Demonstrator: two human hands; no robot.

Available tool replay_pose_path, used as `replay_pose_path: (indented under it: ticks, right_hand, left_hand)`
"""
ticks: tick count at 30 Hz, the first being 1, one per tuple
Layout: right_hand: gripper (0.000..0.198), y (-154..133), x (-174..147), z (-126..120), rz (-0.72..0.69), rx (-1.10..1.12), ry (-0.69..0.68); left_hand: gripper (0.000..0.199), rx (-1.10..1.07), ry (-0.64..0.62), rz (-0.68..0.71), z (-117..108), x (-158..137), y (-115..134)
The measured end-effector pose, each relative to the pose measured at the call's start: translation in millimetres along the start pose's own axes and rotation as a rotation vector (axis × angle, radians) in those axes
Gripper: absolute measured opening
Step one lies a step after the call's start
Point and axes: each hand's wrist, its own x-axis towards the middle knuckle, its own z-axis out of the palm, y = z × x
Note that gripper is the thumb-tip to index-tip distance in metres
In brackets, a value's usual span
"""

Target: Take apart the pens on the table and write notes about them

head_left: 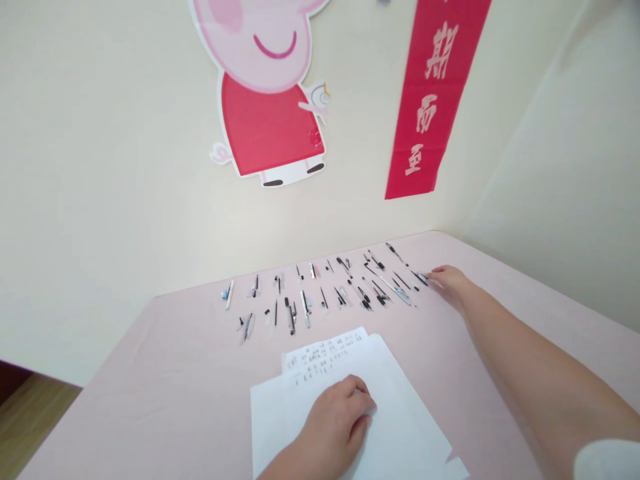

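My left hand (336,421) rests with curled fingers on the white paper sheets (400,400); nothing shows in it. Rows of handwriting cover the top of the upper sheet. My right hand (450,277) reaches to the right end of the pen rows, its fingertips pinched on the end of a dark pen (421,276) lying on the table. Left of it lie a light-blue pen (401,293), a black pen (394,252) and several taken-apart pens with small caps and refills, such as a black pen barrel (291,316).
The table has a pink cover (200,387) and stands against a pale wall (125,133). A white pen (230,295) marks the rows' left end. On the wall hang a cartoon pig cutout (273,127) and a red banner (433,100) with white characters.
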Motion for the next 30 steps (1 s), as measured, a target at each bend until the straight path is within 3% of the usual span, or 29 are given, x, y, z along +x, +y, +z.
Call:
replay_pose_path:
  ticks: [5, 13, 19, 30]
  right_hand:
    - [0.046, -2, 8, 13, 0.075, -0.251, -0.057]
    - [0.051, -11, -3, 20, -0.062, -0.506, -0.056]
    - [0.036, -8, -16, 20, -0.242, -0.618, -0.041]
    - [0.026, 8, -44, 6, -0.385, -0.723, -0.035]
  left_hand:
    - [0.029, -0.017, -0.001, -0.004, 0, 0, -1]
    - [0.029, -0.009, -0.008, -0.01, -2, 0, 0]
    - [0.029, -0.016, -0.005, -0.004, -2, 0, 0]
    - [0.027, -0.009, -0.001, 0.002, -1, 0, -1]
